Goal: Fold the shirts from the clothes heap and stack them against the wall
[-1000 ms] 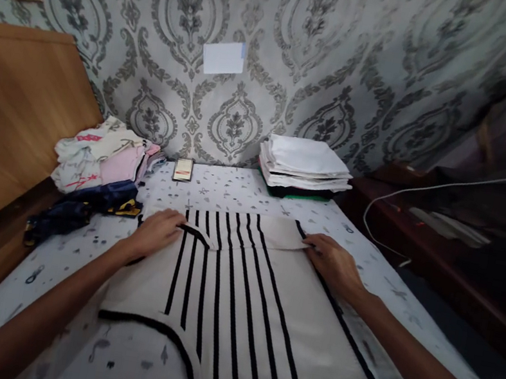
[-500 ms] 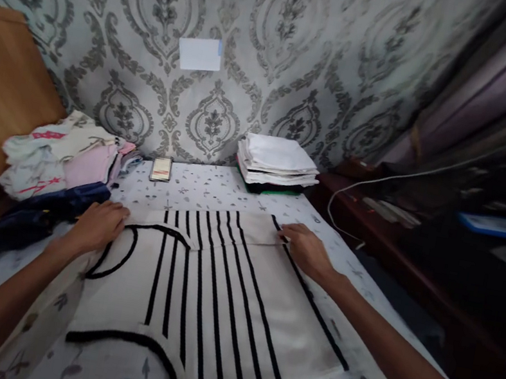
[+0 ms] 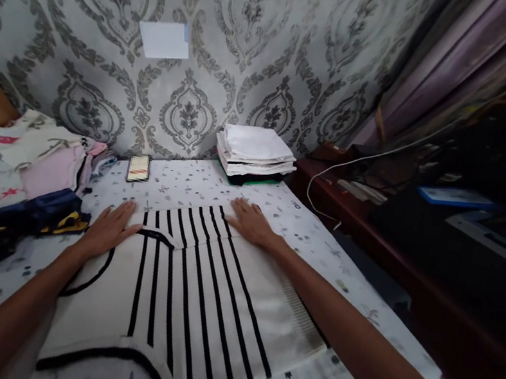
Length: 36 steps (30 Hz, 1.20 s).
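A white sleeveless knit top (image 3: 241, 338) with black stripes and black trim lies spread on the patterned bedsheet (image 3: 314, 233). Its far side is folded over in a strip toward me. My left hand (image 3: 109, 228) rests flat on the top's shoulder end, by the neckline, fingers apart. On the folded strip near the hem end, my right hand (image 3: 252, 222) presses down with its fingers spread. Part of the hem is hidden under my right forearm.
At the back stands a stack of folded white clothes (image 3: 257, 151). A heap of clothes (image 3: 51, 167) lies at the left, with a dark blue garment (image 3: 28, 215) before it. A small card (image 3: 139, 168) lies near the wall. A white cable (image 3: 311, 193) hangs over the dark red furniture (image 3: 358, 228) at the right.
My right hand has let go of the hem corner and moved left, now flat on the folded strip. My left hand has flattened with its fingers spread. The view has turned to the right.
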{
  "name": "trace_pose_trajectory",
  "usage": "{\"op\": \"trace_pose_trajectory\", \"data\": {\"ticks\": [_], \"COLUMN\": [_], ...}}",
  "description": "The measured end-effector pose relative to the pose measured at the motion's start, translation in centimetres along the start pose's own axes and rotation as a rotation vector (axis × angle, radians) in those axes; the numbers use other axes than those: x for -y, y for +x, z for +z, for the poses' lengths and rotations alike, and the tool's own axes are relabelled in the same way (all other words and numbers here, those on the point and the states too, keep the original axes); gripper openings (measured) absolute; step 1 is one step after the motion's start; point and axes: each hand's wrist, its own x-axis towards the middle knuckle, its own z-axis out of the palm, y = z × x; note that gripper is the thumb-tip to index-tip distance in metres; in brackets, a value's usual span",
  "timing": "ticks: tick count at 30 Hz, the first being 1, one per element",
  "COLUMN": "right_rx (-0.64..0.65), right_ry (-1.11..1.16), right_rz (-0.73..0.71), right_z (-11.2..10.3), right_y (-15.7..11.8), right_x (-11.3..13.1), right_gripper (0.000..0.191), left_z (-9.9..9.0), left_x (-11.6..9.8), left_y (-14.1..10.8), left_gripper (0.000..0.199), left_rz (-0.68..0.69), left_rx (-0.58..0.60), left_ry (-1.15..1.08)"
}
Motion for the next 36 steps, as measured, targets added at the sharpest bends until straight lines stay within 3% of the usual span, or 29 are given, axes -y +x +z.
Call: {"op": "trace_pose_trajectory", "data": {"ticks": [5, 7, 11, 13, 15, 20, 23, 26, 29, 32, 36], "right_rx": [0.025, 0.026, 0.016, 0.010, 0.003, 0.032, 0.001, -0.091, -0.083, -0.084, -0.139], "right_ry": [0.065, 0.082, 0.078, 0.071, 0.065, 0.053, 0.012, -0.026, -0.023, -0.049, -0.091], "right_rz": [0.039, 0.043, 0.045, 0.041, 0.040, 0.059, 0.090, -0.032, -0.198, -0.184, -0.132], "right_z": [-1.0, -1.0, -0.7, -0.5, -0.4, -1.1, -1.7, -1.2, 0.3, 1.7, 2.1], "right_y": [-0.7, -1.0, -1.3, -1.3, -1.3, -1.3, -1.0, -0.6, -0.7, -1.5, -3.1], "right_x": [-2.0, -2.1, -2.0, -2.1, -2.4, -2.4, 0.0, 3.8, 6.3, 5.5, 1.8], "right_gripper": [0.067, 0.064, 0.059, 0.059, 0.060, 0.058, 0.056, 0.056, 0.057, 0.056, 0.055], "left_z": [-0.5, -0.8, -1.4, -1.6, -1.8, -3.4, -4.1, -3.3, -1.3, 0.3, 0.4], "left_x": [-1.1, -3.4, -9.7, -12.0, -12.9, -11.9, -11.8, -12.1, -11.4, -9.4, -5.7], "left_y": [-0.5, -0.8, -1.2, -1.2, -1.3, -1.6, -0.7, 1.0, 2.2, 2.0, 0.2], "left_gripper": [0.066, 0.059, 0.036, 0.025, 0.027, 0.023, 0.035, 0.049, 0.056, 0.062, 0.065], "left_rz": [0.041, 0.133, 0.481, 0.551, 0.558, 0.604, 0.549, 0.417, 0.314, 0.246, 0.119], "left_rx": [-0.092, -0.159, -0.204, -0.195, -0.168, -0.072, -0.080, -0.124, -0.092, -0.050, -0.036], "left_ry": [-0.027, -0.046, -0.034, 0.015, 0.022, -0.130, -0.209, -0.227, -0.133, -0.061, -0.054]}}
